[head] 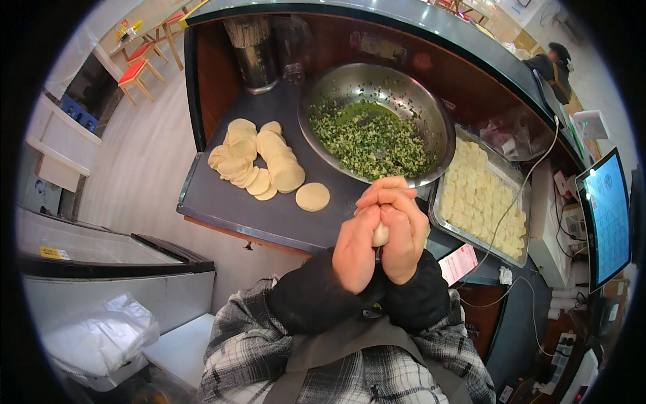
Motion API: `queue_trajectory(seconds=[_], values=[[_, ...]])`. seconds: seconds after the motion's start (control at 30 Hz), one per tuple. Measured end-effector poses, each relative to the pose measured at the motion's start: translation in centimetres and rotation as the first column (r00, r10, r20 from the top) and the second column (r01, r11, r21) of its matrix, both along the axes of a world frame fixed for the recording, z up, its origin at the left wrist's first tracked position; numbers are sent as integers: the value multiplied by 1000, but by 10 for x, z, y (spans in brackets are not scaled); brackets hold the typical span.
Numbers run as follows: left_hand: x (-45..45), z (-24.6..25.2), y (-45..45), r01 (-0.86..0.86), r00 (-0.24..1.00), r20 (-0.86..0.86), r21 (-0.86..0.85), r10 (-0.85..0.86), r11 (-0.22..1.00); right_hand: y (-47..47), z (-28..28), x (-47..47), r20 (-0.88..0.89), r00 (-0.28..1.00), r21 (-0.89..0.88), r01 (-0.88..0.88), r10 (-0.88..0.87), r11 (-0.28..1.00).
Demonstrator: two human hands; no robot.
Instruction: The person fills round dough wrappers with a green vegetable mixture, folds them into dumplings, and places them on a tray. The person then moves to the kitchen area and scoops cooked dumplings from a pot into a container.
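My left hand [357, 247] and my right hand [405, 237] are pressed together around a dumpling [381, 235], with the fingers interlaced over its top; only its pale dough shows between the palms. Just beyond them stands a wide steel bowl [309, 139] holding chopped green filling [371, 136]. Overlapping round dough wrappers [285, 169] lie in rows to the left, and a single round wrapper [313, 197] rests apart, nearer my hands. On the right, a metal tray [438, 214] carries rows of formed dumplings [479, 197].
A steel container of sticks [257, 65] stands behind the wrappers. A phone [458, 263] lies beside the tray, and a white cable [525, 184] crosses over it. A monitor [608, 217] stands at the right. Beyond the raised counter ledge [429, 30] is a person [552, 73].
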State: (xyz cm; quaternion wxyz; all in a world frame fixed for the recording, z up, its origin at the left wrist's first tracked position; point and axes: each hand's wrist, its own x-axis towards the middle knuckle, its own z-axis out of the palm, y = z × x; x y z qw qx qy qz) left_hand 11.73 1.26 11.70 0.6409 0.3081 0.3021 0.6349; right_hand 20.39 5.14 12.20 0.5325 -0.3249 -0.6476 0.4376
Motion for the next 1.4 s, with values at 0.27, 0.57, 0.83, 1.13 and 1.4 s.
queue_trajectory(seconds=[0.27, 0.57, 0.83, 1.13, 1.4], values=[[-26, -5, 2, 228, 956, -191, 18, -221, 973, -7, -12, 1, 77, 984, 436, 113, -162, 893], [-22, -11, 25, 315, 898, 310, 42, -312, 948, -5, -4, 7, -231, 973, -140, -45, 12, 989], [-33, -5, 21, 223, 937, 288, -58, -198, 973, -6, 18, 35, -45, 968, 60, 250, -247, 967], [-23, 14, 6, -108, 953, -281, 33, 114, 994, -16, 2, -3, 218, 950, 446, 108, -225, 889], [-31, 8, 6, -19, 932, -358, 109, 57, 994, -9, 12, 13, 287, 924, 472, 94, -254, 877]])
